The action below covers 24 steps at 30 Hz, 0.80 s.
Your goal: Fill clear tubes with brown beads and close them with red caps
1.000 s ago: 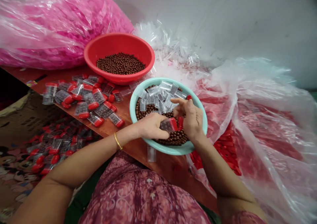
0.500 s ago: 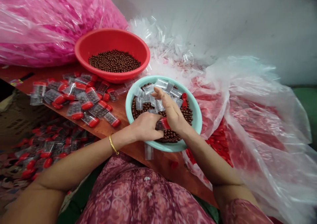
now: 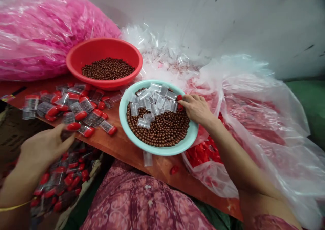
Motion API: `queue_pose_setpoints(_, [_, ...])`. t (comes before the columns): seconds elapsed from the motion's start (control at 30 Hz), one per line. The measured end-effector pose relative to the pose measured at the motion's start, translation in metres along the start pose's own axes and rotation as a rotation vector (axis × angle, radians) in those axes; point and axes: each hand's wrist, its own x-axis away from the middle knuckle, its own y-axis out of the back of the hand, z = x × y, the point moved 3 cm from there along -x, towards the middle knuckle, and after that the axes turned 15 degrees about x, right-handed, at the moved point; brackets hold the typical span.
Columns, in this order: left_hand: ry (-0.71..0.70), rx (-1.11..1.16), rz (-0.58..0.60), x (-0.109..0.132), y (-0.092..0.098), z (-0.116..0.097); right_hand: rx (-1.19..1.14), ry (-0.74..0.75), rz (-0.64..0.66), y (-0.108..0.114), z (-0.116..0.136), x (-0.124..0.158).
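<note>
My left hand (image 3: 43, 150) is at the left, over the table's edge. Thumb and fingers pinch a small clear container with a red cap (image 3: 73, 126), beside a pile of similar filled containers (image 3: 86, 104). My right hand (image 3: 198, 109) reaches over the right rim of a light blue basin (image 3: 124, 135), its fingertips closed on a red cap (image 3: 180, 103). Brown beads (image 3: 162, 130) fill the basin's bottom, and several empty clear containers (image 3: 159, 101) lie on top of them.
Behind stands a red basin (image 3: 73, 59) of brown beads. A bag of pink pieces (image 3: 50, 30) is at the back left; a plastic bag of red caps (image 3: 205, 152) lies right. Below the table's left edge are more filled containers (image 3: 68, 175). A loose red cap (image 3: 174, 170) lies in front.
My left hand has carried the red-capped container from the blue basin to the pile at the left. My right hand has moved right to the red cap at the basin's rim.
</note>
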Motion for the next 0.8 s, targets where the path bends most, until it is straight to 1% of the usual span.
queue_pose_setpoints(0.03, [0.018, -0.077, 0.025, 0.0, 0.005, 0.008, 0.032, 0.023, -0.015, -0.003, 0.001, -0.001])
queue_pose_setpoints(0.07, [0.005, -0.136, 0.028, 0.0, 0.011, 0.009, 0.054, 0.036, -0.033, -0.005, 0.003, -0.002])
queue_pose_setpoints(0.1, [-0.028, -0.18, 0.008, -0.002, 0.016, 0.004, 0.071, 0.043, -0.049, -0.006, 0.005, -0.004])
queue_pose_setpoints(0.13, [-0.102, -0.192, -0.014, -0.004, 0.02, -0.009, 0.084, 0.046, -0.064, -0.007, 0.006, -0.005])
queue_pose_setpoints(0.17, [-0.19, -0.183, -0.046, -0.007, 0.023, -0.026, 0.094, 0.046, -0.08, -0.007, 0.008, -0.005])
queue_pose_setpoints(0.23, [-0.38, -0.102, -0.083, -0.015, 0.022, -0.068, 0.102, 0.059, -0.113, -0.006, 0.011, -0.005])
queue_pose_setpoints(0.27, [-0.489, -0.06, -0.05, -0.02, 0.017, -0.092, 0.101, 0.071, -0.123, -0.005, 0.013, -0.004])
queue_pose_setpoints(0.3, [-0.588, -0.04, 0.01, -0.025, 0.009, -0.115, 0.099, 0.084, -0.123, -0.004, 0.014, -0.003])
queue_pose_setpoints(0.33, [-0.687, -0.048, 0.085, -0.03, 0.0, -0.136, 0.097, 0.095, -0.115, -0.004, 0.016, -0.002])
queue_pose_setpoints(0.37, [-0.772, -0.079, 0.212, -0.035, -0.012, -0.156, 0.096, 0.103, -0.1, -0.004, 0.017, -0.001])
queue_pose_setpoints(0.4, [-0.828, -0.116, 0.306, -0.04, -0.023, -0.172, 0.097, 0.105, -0.085, -0.004, 0.018, -0.001])
queue_pose_setpoints(0.47, [-0.881, -0.195, 0.446, -0.049, -0.043, -0.196, 0.101, 0.091, -0.064, -0.004, 0.018, 0.0])
queue_pose_setpoints(0.53, [-0.905, -0.249, 0.516, -0.055, -0.057, -0.21, 0.097, 0.078, -0.055, -0.005, 0.018, -0.001])
queue_pose_setpoints(0.6, [-0.937, -0.278, 0.545, -0.057, -0.067, -0.218, 0.084, 0.08, -0.05, -0.006, 0.018, -0.001])
queue_pose_setpoints(0.7, [-0.997, -0.285, 0.548, -0.053, -0.076, -0.222, 0.058, 0.063, -0.055, -0.006, 0.018, -0.001])
queue_pose_setpoints(0.8, [-1.022, -0.27, 0.548, -0.049, -0.084, -0.223, 0.033, 0.015, -0.064, -0.006, 0.016, -0.001])
